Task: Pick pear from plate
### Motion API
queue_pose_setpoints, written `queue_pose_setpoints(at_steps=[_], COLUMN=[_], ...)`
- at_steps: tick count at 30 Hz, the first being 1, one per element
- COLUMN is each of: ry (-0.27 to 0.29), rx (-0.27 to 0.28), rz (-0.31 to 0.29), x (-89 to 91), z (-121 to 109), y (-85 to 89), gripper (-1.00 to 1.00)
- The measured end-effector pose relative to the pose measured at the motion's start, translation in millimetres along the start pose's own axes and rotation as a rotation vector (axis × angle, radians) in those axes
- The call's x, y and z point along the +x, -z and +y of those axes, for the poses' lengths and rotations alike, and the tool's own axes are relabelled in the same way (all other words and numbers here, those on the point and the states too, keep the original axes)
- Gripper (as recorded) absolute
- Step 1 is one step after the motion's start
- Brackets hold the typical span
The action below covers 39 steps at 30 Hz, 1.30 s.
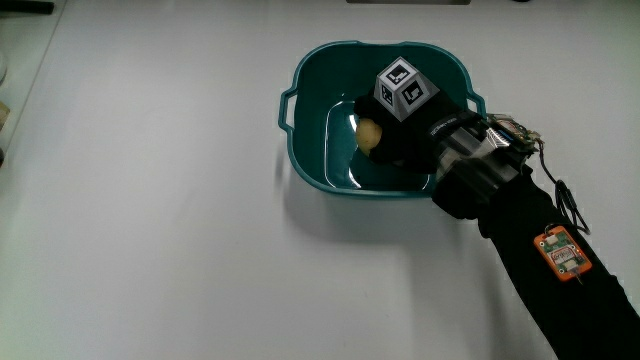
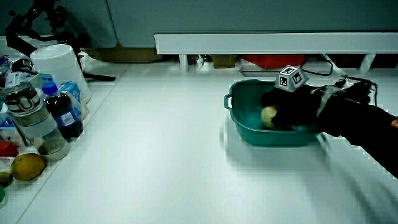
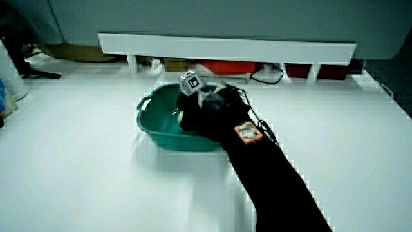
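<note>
A teal bowl-like plate with two handles (image 1: pixel 306 165) stands on the white table. A pale yellow pear (image 1: pixel 368 134) lies inside it, also seen in a side view (image 2: pixel 268 115). The gloved hand (image 1: pixel 398 138) reaches down into the plate, its fingers curled around the pear, with the patterned cube (image 1: pixel 406 88) on its back. In both side views the hand (image 2: pixel 292 107) (image 3: pixel 201 106) fills the plate's inside. The forearm (image 1: pixel 545 250) runs from the plate toward the person. In a side view the hand hides the pear, and the plate's rim (image 3: pixel 151 125) shows.
At the table's edge, several bottles (image 2: pixel 61 111), a white container (image 2: pixel 59 65) and a yellow-green fruit (image 2: pixel 28 167) stand together, well apart from the plate. A low white partition (image 2: pixel 273 42) (image 3: pixel 225 46) closes the table, with cables and boxes under it.
</note>
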Motion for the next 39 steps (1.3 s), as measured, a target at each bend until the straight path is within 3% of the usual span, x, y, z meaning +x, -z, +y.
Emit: queue_pose_setpoints(at_steps=[16, 22, 29, 35, 39], ry=[0.006, -0.005, -0.033, -0.066, -0.074], rx=[0.003, 0.027, 0.086, 0.149, 0.163], rz=[0.016, 0.088, 0.107, 0.091, 0.073], x=[3.3, 9.7, 9.6, 9.5, 10.4], z=[0.1, -3.3, -14.6, -28.3, -36.2], y=[5.9, 6.5, -15.4, -45.4, -61.7], gripper=[1.00, 1.00, 1.00, 1.00, 1.00])
